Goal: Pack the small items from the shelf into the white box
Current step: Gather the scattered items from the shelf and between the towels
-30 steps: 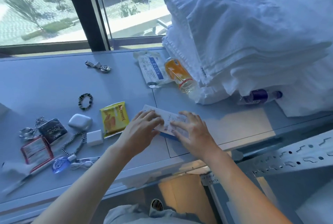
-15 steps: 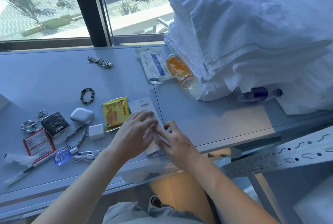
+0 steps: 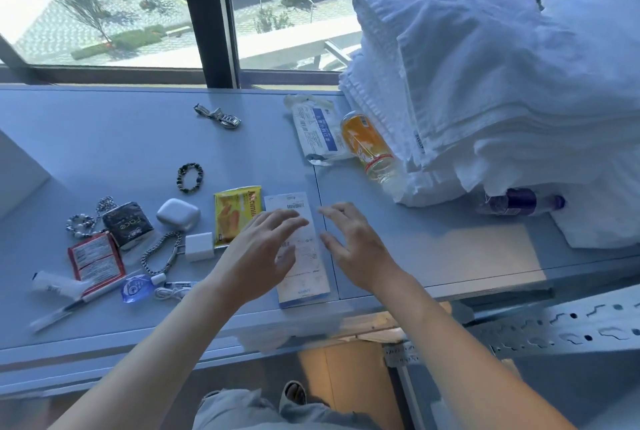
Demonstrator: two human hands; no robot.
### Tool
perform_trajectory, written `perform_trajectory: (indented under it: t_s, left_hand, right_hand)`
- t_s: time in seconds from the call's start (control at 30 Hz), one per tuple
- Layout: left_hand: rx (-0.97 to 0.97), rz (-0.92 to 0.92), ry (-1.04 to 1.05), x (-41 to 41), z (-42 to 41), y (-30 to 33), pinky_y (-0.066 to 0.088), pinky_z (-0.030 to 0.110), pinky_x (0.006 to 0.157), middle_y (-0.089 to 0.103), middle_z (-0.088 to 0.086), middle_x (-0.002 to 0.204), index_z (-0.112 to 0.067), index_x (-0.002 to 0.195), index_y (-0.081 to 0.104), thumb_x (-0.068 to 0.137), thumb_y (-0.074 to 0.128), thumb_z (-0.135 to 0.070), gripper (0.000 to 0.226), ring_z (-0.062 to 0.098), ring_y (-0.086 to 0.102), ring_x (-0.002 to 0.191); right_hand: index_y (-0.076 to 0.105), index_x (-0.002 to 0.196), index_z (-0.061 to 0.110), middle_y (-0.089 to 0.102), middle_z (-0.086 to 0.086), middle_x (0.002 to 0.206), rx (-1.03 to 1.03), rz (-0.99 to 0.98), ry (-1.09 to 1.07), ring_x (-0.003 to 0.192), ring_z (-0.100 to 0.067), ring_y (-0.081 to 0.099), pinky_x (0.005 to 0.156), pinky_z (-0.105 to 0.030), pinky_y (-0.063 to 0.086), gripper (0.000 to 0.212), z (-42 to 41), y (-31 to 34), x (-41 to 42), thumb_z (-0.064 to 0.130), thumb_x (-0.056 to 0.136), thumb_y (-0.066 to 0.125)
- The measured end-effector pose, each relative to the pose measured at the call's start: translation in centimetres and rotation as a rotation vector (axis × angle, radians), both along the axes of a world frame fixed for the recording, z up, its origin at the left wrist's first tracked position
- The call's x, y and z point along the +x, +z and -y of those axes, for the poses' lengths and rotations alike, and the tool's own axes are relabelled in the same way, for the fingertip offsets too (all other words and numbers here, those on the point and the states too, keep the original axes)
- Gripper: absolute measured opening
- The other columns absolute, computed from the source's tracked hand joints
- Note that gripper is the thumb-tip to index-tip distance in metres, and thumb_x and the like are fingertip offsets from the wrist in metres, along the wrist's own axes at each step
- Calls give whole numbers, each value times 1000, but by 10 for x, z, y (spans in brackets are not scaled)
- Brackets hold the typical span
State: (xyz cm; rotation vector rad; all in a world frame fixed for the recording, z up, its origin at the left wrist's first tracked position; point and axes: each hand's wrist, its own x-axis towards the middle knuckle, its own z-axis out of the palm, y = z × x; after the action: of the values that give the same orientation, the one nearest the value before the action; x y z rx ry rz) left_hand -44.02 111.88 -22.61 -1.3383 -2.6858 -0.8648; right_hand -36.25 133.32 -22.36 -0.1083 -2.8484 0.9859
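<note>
The black pack reads "face"; the yellow sachet's print is unclear. The flat white packet now lies lengthwise on the shelf, released. Both hands, left and right, hover open-fingered, no longer pressing it.
</note>
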Motion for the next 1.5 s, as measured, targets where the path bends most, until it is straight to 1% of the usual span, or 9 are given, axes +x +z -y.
perform_trajectory:
  t_s: [0.1,0.23,0.3,0.5,0.73,0.8,0.93,1.27,1.5]
  left_hand:
    - [-9,-26,77,-14,2,3,39,40,111,54,-1,143,-22,140,56,91,67,-21,49,23,48,133]
    - [-26,-20,147,-47,6,8,37,40,111,54,3,144,-20,142,54,91,65,-21,52,26,48,132]
    - [-62,-28,167,-69,10,11,36,40,112,53,5,145,-18,143,53,93,63,-23,51,28,48,133]
    - [-130,-30,230,-123,17,9,36,43,114,49,6,149,-18,146,48,95,60,-27,54,28,44,137]
    - [-179,8,315,-169,14,4,36,47,113,43,9,154,-17,151,42,99,53,-32,55,29,40,140]
    - [-188,30,336,-178,16,2,36,47,113,42,9,155,-17,151,41,99,53,-32,55,30,40,140]
    - [-217,49,345,-185,22,-10,35,46,113,42,8,154,-19,151,41,99,52,-33,55,29,41,139]
    - [-360,31,399,-229,30,-13,36,48,112,42,8,152,-20,148,43,96,53,-31,54,30,39,140]
    - [-489,-39,327,-261,9,1,31,58,116,20,3,167,-27,155,29,101,47,-35,57,30,20,152]
  right_hand:
    - [49,149,18,45,-1,144,100,33,-14,134,-22,43,114,-42,39,50,-10,6,-44,28,101,58]
    - [45,152,19,36,-5,159,173,59,-17,147,-25,34,122,-39,29,55,-21,17,-100,25,100,60]
    - [44,152,20,33,-6,162,240,89,-20,150,-25,31,120,-34,23,55,-24,19,-123,27,100,60]
    - [31,158,22,17,-4,169,308,208,-44,155,-25,19,123,-46,27,63,-27,16,-168,37,101,55]
    - [18,163,18,8,-8,171,349,350,-122,157,-29,12,127,-45,18,73,-30,22,-201,46,103,49]
    - [18,163,18,8,-11,171,330,409,-163,157,-29,12,127,-43,16,73,-31,23,-207,51,104,45]
    - [26,160,19,15,-18,169,464,461,-116,155,-37,15,126,-47,15,62,-25,15,-210,48,107,36]
    - [39,157,23,27,-7,166,345,378,-13,152,-26,25,121,-33,21,60,-4,11,-204,37,101,57]
    - [38,158,26,23,-2,168,325,386,10,154,-23,22,125,-34,19,63,6,8,-196,40,100,58]
